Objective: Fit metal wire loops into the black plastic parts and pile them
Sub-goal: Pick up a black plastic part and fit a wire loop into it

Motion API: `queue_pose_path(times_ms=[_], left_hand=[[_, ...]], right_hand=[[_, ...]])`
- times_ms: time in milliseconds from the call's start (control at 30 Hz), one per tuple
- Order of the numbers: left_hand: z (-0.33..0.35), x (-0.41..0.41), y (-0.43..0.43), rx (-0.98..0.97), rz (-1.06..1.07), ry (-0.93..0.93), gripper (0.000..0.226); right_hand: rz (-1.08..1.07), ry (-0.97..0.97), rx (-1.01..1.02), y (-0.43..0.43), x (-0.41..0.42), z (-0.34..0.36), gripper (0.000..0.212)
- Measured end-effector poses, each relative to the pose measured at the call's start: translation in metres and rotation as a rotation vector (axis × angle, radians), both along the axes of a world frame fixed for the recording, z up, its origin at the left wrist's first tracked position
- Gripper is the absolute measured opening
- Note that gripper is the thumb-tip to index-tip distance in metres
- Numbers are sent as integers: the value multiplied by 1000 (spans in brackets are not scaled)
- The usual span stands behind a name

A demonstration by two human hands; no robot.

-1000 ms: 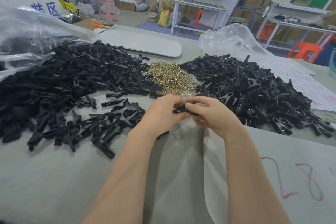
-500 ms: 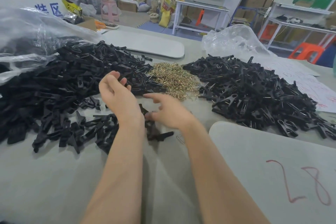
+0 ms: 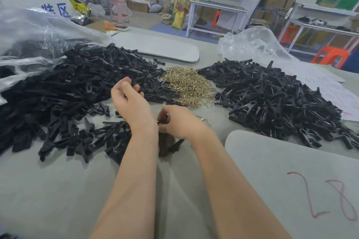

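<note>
Part in hand: a black plastic part [image 3: 162, 120] sits just below frame centre, pinched in the curled fingers of the right hand [image 3: 180, 124], low over the table [image 3: 58, 190]; much of it is hidden by the left wrist.
Right hand: grasping that part, fingertips closed on it.
Left hand: the left hand [image 3: 132, 103] is raised just left of centre, fingers loosely curled toward the left pile; I cannot tell whether it holds anything.
Nearest wire: a single wire loop [image 3: 205, 120] lies on the table just right of the right hand, not touched.
Wire supply: a brass-coloured wire heap [image 3: 186, 85] lies above centre, between the two black piles.
Left pile [image 3: 68, 91]: black parts spilling from a clear bag [image 3: 29, 31] at upper left; likely unfitted.
Right pile [image 3: 272, 99]: parts showing glints of wire, likely the finished ones.
Grey board [image 3: 281, 170]: lower right, marked in red.
Risk: the loop is thin and springy; pressed in off-line it could skip out of the pinch and vanish into the heap.
Risk: the piles lie close together, so a fitted part dropped short could mix in with the unfitted ones.
</note>
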State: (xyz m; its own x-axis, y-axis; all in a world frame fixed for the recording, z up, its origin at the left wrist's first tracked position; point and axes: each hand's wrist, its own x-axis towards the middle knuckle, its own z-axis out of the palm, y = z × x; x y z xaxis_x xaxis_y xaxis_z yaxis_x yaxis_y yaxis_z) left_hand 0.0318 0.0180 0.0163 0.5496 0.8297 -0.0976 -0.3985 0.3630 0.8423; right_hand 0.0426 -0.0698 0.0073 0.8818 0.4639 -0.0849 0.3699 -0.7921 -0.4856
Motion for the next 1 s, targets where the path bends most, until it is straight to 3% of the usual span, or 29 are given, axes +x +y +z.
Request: queue_pose_path(times_ms=[200, 367, 467, 567, 700, 800, 867, 1000], left_hand=[[-2, -1, -1, 112, -103, 76, 16], [-9, -1, -9, 404, -508, 222, 12], [-12, -1, -13, 470, -648, 213, 26], [-12, 1, -8, 409, -491, 145, 16], [-10, 3, -2, 126, -394, 54, 16], [-10, 4, -6, 107, -394, 35, 8], [-9, 4, -7, 89, -401, 41, 13], [-9, 4, -11, 43, -566, -35, 11]], right_hand=[[-181, -93, 312, -5, -2, -9, 5], [-277, 44, 742, -26, 5, 6, 22], [-265, -13, 733, -27, 6, 10, 28], [-249, -48, 675, -24, 5, 8, 24], [-171, -228, 121, -7, 8, -12, 36], [-217, -287, -38, 9, 5, -25, 30], [-273, -345, 20, 9, 5, -25, 20], [-478, -120, 593, -19, 9, -8, 11]])
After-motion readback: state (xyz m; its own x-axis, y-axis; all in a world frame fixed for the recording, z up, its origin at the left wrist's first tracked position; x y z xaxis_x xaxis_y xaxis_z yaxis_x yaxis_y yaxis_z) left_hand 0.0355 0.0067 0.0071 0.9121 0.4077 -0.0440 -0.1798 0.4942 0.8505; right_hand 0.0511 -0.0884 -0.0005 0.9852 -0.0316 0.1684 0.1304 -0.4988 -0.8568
